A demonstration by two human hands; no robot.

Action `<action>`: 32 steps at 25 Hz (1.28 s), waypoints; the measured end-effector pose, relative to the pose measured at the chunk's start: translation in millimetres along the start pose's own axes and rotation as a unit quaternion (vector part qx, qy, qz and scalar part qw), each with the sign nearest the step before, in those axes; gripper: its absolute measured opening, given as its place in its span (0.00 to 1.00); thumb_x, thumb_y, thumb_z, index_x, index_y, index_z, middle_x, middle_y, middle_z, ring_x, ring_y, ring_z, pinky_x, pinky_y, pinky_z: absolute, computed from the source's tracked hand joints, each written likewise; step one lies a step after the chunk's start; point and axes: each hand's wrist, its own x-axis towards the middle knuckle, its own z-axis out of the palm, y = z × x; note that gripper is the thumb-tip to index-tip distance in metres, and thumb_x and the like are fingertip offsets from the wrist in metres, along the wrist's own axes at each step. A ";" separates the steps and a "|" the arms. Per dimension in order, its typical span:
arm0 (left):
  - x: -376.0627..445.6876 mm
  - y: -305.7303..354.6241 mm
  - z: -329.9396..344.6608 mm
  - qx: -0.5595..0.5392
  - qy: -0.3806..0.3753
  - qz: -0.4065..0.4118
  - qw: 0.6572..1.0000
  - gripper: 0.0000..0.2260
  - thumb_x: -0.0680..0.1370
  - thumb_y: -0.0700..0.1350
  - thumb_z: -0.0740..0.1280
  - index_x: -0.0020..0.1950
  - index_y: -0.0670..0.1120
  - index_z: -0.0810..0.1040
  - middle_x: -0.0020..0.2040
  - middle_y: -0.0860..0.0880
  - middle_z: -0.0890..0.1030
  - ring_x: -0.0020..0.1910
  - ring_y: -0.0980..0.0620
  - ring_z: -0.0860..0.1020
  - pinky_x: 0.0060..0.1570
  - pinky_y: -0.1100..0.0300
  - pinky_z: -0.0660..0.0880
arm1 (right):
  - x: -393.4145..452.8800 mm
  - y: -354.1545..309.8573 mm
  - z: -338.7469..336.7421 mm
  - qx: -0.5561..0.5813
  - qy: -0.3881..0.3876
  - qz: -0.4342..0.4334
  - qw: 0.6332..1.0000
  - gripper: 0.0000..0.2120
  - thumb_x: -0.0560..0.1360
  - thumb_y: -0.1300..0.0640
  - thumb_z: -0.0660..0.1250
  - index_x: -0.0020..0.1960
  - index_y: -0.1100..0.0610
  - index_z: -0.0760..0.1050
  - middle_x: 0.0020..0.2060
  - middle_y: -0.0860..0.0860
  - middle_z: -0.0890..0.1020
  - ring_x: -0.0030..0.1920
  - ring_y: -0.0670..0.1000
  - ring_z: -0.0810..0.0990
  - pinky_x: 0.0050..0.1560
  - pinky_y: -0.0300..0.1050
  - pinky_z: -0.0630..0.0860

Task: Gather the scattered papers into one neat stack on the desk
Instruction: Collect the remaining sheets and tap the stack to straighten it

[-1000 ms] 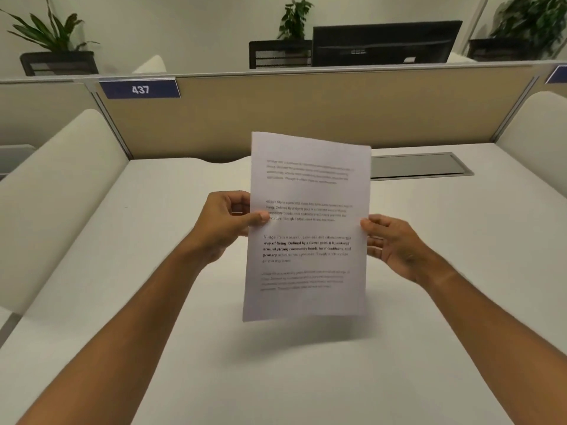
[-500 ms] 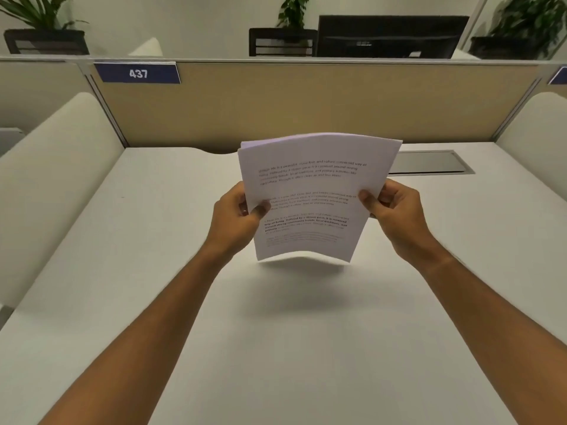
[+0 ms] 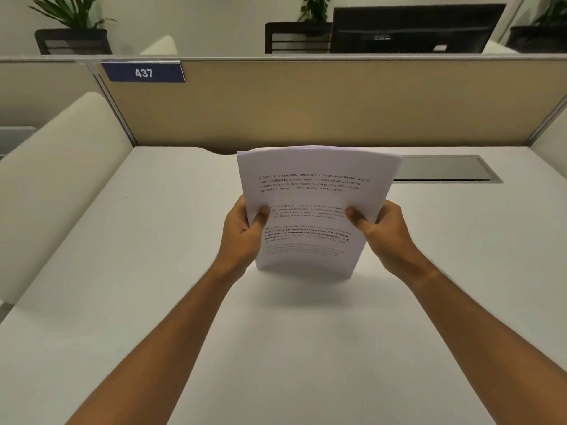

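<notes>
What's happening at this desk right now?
A person holds a stack of papers upright with both hands, the left hand and right hand each gripping a side edge, thumbs on the printed front. The bottom edge of the stack is at or just above the white desk; contact cannot be told. The sheets bow slightly. No other loose papers show on the desk. Behind it stands a partition with a blue sign reading 437.

Thin matt paper sheets [image 3: 316, 207] printed in black are held between both hands. Under them a smooth matt white desk [image 3: 153, 271] is seen. Beyond them, the partition [image 3: 337, 102] looks cloth-covered, metal-edged.
</notes>
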 end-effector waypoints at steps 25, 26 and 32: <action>11.9 -25.1 -23.7 -0.001 0.087 -0.067 0.994 0.06 0.74 0.33 0.73 0.42 0.43 0.84 0.40 0.48 0.87 0.42 0.47 0.86 0.45 0.55 0.83 | 15.8 41.0 -42.4 0.011 -0.001 0.029 1.000 0.07 0.73 0.66 0.72 0.48 0.59 0.84 0.44 0.52 0.88 0.45 0.52 0.87 0.47 0.43 0.82; 19.4 -21.2 -24.7 -0.012 0.076 -0.080 0.994 0.05 0.74 0.33 0.72 0.42 0.42 0.84 0.40 0.47 0.87 0.41 0.47 0.86 0.43 0.56 0.83 | 21.9 36.9 -43.0 0.021 0.003 0.040 0.999 0.06 0.73 0.66 0.71 0.49 0.60 0.84 0.44 0.53 0.88 0.45 0.52 0.87 0.46 0.44 0.83; 89.0 -15.1 -33.8 -0.041 0.035 -0.260 0.964 0.05 0.72 0.32 0.73 0.46 0.35 0.81 0.40 0.44 0.87 0.38 0.48 0.86 0.37 0.61 0.82 | 79.4 28.0 -39.4 0.078 -0.017 0.216 0.973 0.05 0.72 0.67 0.72 0.49 0.65 0.82 0.43 0.55 0.87 0.44 0.52 0.86 0.41 0.40 0.82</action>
